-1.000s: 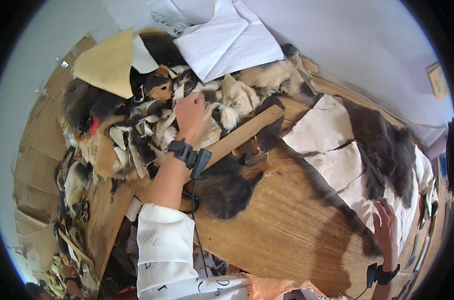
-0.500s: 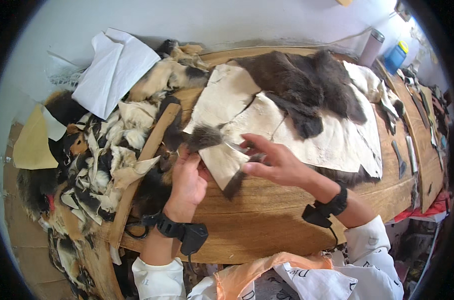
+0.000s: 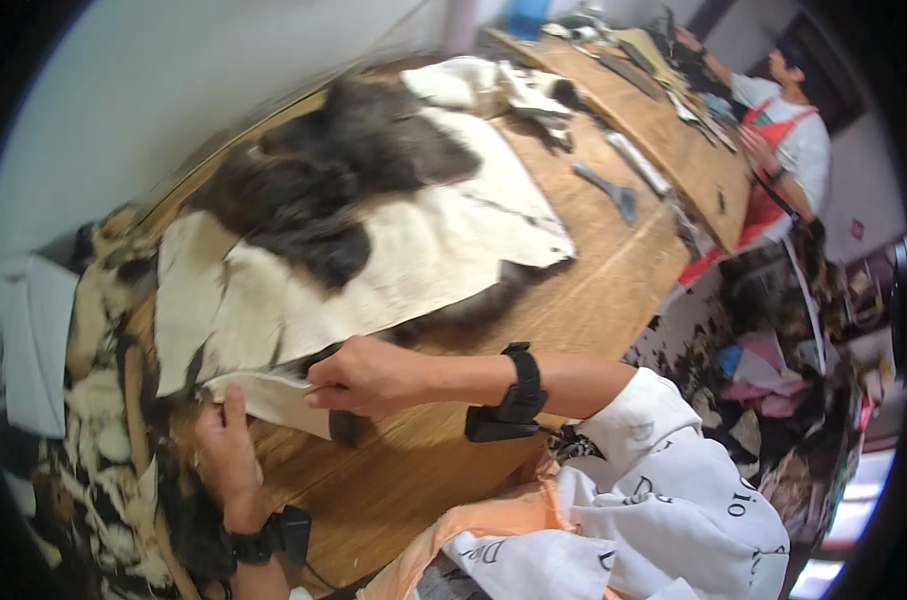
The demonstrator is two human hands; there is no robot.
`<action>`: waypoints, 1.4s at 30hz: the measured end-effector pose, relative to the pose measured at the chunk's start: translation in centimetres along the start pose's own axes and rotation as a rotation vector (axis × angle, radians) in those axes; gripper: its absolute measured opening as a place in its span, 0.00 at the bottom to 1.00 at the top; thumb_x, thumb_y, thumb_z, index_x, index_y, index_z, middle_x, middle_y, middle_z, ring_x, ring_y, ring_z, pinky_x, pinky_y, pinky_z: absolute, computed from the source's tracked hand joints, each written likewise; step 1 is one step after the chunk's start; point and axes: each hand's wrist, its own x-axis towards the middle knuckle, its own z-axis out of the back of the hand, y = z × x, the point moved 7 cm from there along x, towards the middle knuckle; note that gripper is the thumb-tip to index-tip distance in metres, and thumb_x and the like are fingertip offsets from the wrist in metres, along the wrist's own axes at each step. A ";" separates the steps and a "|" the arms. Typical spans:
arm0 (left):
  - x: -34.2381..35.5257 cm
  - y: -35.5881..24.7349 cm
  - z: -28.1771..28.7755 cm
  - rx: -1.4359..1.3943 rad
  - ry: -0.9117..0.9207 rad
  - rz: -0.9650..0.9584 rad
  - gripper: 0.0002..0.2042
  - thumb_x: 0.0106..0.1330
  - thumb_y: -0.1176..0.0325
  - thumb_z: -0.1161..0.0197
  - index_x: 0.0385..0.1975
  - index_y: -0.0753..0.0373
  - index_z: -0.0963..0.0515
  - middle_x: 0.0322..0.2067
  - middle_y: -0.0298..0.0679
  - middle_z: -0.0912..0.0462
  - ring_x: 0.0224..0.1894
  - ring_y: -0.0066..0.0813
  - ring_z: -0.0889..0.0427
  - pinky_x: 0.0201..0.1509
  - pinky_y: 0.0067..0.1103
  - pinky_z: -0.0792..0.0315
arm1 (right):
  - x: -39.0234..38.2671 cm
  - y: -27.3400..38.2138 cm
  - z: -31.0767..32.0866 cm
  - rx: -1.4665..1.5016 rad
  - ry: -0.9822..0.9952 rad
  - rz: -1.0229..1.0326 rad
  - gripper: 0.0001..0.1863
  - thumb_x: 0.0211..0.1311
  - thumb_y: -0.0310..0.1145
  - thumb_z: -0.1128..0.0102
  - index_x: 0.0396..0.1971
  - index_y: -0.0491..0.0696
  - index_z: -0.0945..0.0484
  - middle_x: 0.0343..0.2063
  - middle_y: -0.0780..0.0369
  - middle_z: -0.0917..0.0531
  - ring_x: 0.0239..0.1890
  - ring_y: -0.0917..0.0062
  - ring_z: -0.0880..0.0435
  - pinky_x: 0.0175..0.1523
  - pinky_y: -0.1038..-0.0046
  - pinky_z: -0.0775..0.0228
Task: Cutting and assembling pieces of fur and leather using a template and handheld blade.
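Between my hands is a small fur piece (image 3: 278, 402), its pale skin side up and dark fur showing at its ends. My left hand (image 3: 228, 445) pinches its left end, with the thumb on top. My right hand (image 3: 368, 375) is closed at the piece's upper right edge, which looks stretched between both hands. Whether a small tool is also in the right fingers cannot be seen. Just beyond lies a large pale hide (image 3: 403, 255), skin side up, with slits and dark fur along its near edge. Dark brown fur pieces (image 3: 318, 165) are heaped on it.
A wooden strip (image 3: 136, 420) and piled fur scraps (image 3: 103, 440) lie left, near a white sheet (image 3: 38, 340). A grey flat-headed tool (image 3: 608, 190) rests on the wooden table (image 3: 573, 300). A co-worker (image 3: 788, 140) in a red apron is at the far right.
The view has swung to the right, bringing a co-worker into sight. My right hand has closed from spread fingers to a grip at the fur piece's edge. My left hand keeps its hold.
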 end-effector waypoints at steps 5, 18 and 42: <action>-0.1 -3.0 -6.7 -0.507 0.222 0.116 0.10 0.63 0.64 0.43 0.35 0.65 0.25 0.32 0.32 0.22 0.34 0.19 0.27 0.42 0.18 0.33 | -4.2 -2.2 2.8 0.098 0.030 -0.103 0.19 0.63 0.40 0.51 0.17 0.42 0.32 0.10 0.56 0.30 0.15 0.68 0.24 0.23 0.69 0.37; 4.0 -4.7 -21.9 -0.492 0.518 0.121 0.08 0.65 0.67 0.46 0.35 0.65 0.26 0.31 0.35 0.20 0.32 0.19 0.23 0.39 0.17 0.30 | -13.5 -8.1 15.9 0.043 -0.067 -0.427 0.12 0.58 0.37 0.48 0.34 0.43 0.24 0.18 0.58 0.20 0.22 0.69 0.19 0.31 0.70 0.29; 6.0 0.7 -21.3 -0.249 0.195 0.209 0.09 0.61 0.65 0.45 0.26 0.64 0.24 0.21 0.29 0.27 0.24 0.17 0.32 0.27 0.19 0.36 | -6.0 -23.3 34.1 -0.933 -0.262 -0.278 0.05 0.34 0.29 0.42 0.13 0.44 0.27 0.15 0.54 0.25 0.22 0.60 0.25 0.29 0.61 0.33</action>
